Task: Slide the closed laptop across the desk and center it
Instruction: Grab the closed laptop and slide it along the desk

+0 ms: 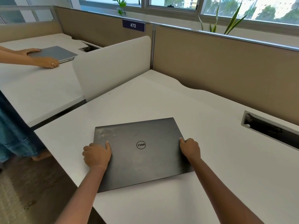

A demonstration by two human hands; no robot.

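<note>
A closed dark grey laptop (142,152) with a round logo lies flat on the white desk (218,167), toward the desk's left front. My left hand (97,155) grips its left edge, thumb on the lid. My right hand (190,148) grips its right edge, thumb on the lid too. The fingers of both hands curl under the sides and are hidden.
A cable slot (268,128) is cut into the desk at the right. Beige partitions (226,65) stand behind, and a white divider (113,65) stands to the left. At the neighbouring desk another person's hands (43,59) hold a silver laptop (55,53).
</note>
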